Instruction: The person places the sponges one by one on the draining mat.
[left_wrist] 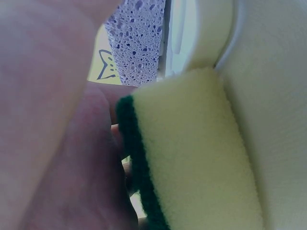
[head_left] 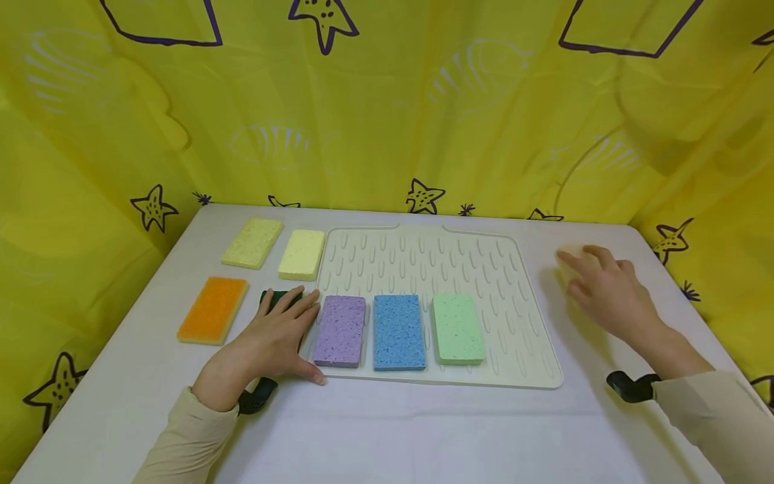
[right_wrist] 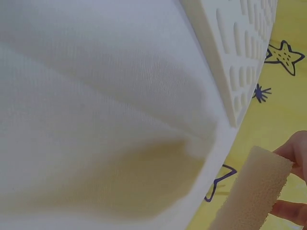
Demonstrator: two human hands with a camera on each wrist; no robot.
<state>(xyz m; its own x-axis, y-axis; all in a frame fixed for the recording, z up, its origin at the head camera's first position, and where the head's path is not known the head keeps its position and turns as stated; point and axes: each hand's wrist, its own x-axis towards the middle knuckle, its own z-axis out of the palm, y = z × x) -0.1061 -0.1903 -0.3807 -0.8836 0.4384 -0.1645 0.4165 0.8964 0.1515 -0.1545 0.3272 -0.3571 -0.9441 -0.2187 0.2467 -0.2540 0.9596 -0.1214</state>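
Note:
In the head view my left hand [head_left: 281,336] lies with fingers spread over a scrub sponge whose dark green scouring side [head_left: 275,298] faces up. The left wrist view shows its yellow foam [left_wrist: 192,148] under the palm; the thumb reaches the mat's near-left corner. Off to the right, my right hand [head_left: 611,289] pinches a pale beige sponge [right_wrist: 256,191] above the table, mostly hidden by the fingers in the head view. Purple [head_left: 340,331], blue [head_left: 398,332] and light green [head_left: 457,329] sponges lie in a row on the ribbed cream drying mat [head_left: 514,343].
Left of the mat lie two pale yellow sponges [head_left: 302,254] and an orange-topped sponge [head_left: 213,310]. The white-covered table [head_left: 411,430] meets a yellow patterned curtain [head_left: 375,121] at the back and sides.

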